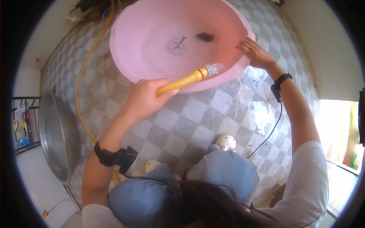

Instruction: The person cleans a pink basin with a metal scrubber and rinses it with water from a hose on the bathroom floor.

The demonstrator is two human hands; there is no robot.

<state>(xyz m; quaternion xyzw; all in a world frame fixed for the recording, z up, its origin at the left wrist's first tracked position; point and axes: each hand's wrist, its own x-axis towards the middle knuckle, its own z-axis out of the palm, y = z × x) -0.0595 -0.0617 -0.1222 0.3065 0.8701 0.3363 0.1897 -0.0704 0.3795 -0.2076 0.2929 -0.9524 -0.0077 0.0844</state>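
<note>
A large pink plastic basin (131,57) stands on the floor in front of me, with a dark tree print (176,46) on its bottom. Beside the print is a small dark clump (205,37) whose kind I cannot make out. My left hand (146,95) is wrapped round a yellow hose (182,82), and water spurts from its pale nozzle (210,70) over the near side of the basin. At the right, my right hand (257,53) grips the basin's rim, fingers over the edge.
Wet patches shine on the grey checkered tile floor (201,110) below my right hand. The hose's long run (79,95) curves along the left. A big metal bowl (57,136) leans at the left wall, near a black rack (26,121). My knees are close below.
</note>
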